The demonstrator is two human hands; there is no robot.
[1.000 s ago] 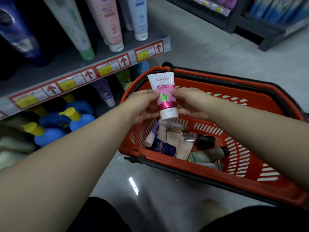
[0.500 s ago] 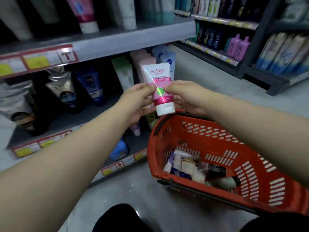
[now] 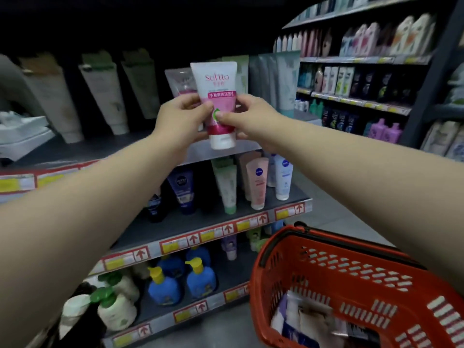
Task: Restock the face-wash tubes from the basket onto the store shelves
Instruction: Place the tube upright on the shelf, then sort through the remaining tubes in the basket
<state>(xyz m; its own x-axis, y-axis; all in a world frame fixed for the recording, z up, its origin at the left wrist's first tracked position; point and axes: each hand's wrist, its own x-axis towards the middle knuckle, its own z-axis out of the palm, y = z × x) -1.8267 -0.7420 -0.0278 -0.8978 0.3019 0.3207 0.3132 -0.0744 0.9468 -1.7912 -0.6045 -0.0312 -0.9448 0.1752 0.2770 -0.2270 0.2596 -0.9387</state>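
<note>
I pinch the pink Softto face-wash tube (image 3: pixel 218 96), cap down, between my left hand (image 3: pixel 180 116) and right hand (image 3: pixel 253 119) at frame centre, in front of the upper shelf (image 3: pixel 247 149) and its matching tube (image 3: pixel 179 81), not yet placed, with more tubes (image 3: pixel 308 320) left in the red basket (image 3: pixel 276 237) at lower right.

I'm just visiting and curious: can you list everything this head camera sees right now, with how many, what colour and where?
held face-wash tube: one, white and pink, cap down, raised before the upper shelf
matching tube: one, pink and white, just behind it
pale tubes: several, whitish green, upper shelf left
middle-shelf tubes: several, dark blue, green, pink, white, cap down
pump bottles: several, blue with yellow tops, lower shelf
basket: one, red, lower right, holds blurred packs
far shelving: many mixed bottles, right background
left hand: grips the tube's left side
right hand: pinches its right side
</note>
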